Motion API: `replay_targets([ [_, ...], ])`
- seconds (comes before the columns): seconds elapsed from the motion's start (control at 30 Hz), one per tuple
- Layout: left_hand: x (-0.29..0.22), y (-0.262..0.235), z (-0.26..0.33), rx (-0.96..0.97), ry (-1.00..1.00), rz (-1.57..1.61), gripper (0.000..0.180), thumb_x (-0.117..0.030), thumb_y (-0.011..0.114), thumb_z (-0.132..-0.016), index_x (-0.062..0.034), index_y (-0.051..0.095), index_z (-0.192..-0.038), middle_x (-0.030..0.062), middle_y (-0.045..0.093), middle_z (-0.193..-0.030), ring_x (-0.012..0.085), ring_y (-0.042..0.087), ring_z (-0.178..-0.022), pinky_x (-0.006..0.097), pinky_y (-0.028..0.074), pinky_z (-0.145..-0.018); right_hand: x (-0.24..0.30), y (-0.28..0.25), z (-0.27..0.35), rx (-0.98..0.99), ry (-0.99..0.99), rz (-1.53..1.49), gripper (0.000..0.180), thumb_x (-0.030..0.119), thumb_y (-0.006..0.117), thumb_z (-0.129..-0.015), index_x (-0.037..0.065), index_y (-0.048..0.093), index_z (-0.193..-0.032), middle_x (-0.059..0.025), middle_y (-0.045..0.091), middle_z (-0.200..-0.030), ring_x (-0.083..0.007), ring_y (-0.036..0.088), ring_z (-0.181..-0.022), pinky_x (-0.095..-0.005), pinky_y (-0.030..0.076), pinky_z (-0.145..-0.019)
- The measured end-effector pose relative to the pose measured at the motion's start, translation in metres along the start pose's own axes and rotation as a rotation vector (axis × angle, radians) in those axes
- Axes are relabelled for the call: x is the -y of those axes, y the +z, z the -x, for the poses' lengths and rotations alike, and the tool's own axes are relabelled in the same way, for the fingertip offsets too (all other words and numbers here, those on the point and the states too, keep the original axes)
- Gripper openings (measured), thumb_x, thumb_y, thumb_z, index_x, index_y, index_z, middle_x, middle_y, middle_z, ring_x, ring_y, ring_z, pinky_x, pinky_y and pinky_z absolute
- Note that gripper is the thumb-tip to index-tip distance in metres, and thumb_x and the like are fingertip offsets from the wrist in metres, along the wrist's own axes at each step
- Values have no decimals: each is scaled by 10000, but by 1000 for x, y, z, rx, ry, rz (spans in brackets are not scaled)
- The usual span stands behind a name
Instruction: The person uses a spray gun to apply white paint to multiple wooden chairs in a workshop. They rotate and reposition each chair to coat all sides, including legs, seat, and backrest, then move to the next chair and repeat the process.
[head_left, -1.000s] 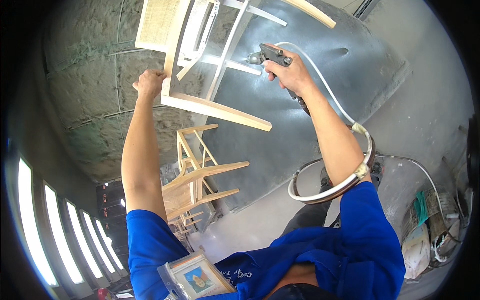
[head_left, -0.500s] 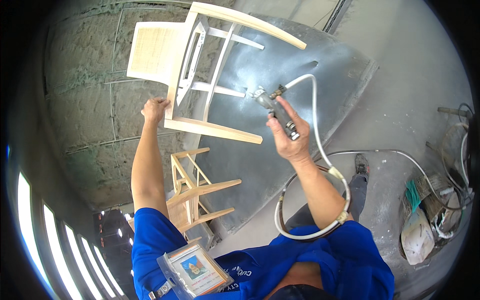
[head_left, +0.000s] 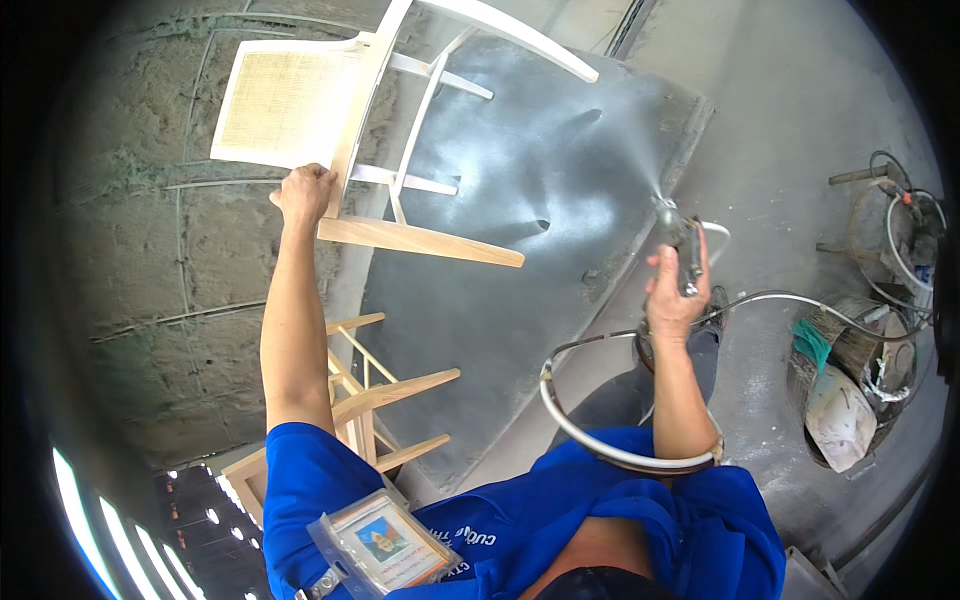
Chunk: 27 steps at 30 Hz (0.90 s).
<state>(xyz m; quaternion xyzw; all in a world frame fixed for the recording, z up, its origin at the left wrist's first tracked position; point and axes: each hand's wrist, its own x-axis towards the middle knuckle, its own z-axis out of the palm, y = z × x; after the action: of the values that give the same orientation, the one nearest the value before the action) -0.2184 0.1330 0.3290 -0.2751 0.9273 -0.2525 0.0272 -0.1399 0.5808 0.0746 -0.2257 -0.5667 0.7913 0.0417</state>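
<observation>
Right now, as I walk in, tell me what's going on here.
A person's left hand grips a pale wooden chair. Their right hand holds a spray gun to the right of that chair, with mist leaving its nozzle. A pale hose hangs looped at the right arm. Another wooden chair shows beside the left arm.

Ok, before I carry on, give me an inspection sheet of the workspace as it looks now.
Surface: grey panel, with pale, hazy patches.
Job's things: wooden chair, near leg wood-coloured, far leg whitish; spray gun, fine mist leaving its nozzle.
Clutter: whitish bag and teal cloth, at right.
Left hand: fingers on the chair's frame beside the backrest.
Right hand: holds the spray gun.
Cables: white hose loops at the right forearm.
Surroundings: second chair; rough backdrop; light strips, lower left.
</observation>
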Motion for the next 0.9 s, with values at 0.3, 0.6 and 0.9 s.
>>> replay_targets([
  [0.3,-56,-7,24,-4,4,-75,437,-519,723,-905,-87,779,-934,149,764,-875,327,730,-896,483,360,-917,51,-84,-70,481,-30,162,530,110,679,-957,11,549,-1462,-90,719,-1009,-136,687,-815,-228,508,-579],
  [0.6,-146,-3,93,-11,93,-318,420,-483,692,-929,-104,689,-748,130,700,-656,338,691,-608,457,486,-699,74,-93,-201,1122,-121,416,477,49,734,-875,43,666,-1347,-156,734,-1029,-252,692,-867,-331,524,-820],
  [0.9,-229,87,180,57,-263,74,382,-405,778,-875,-63,609,-866,159,675,-864,390,716,-745,504,593,-642,92,-78,-277,1162,94,413,464,76,727,-905,17,649,-1359,-151,746,-1149,-226,710,-953,-334,533,-881],
])
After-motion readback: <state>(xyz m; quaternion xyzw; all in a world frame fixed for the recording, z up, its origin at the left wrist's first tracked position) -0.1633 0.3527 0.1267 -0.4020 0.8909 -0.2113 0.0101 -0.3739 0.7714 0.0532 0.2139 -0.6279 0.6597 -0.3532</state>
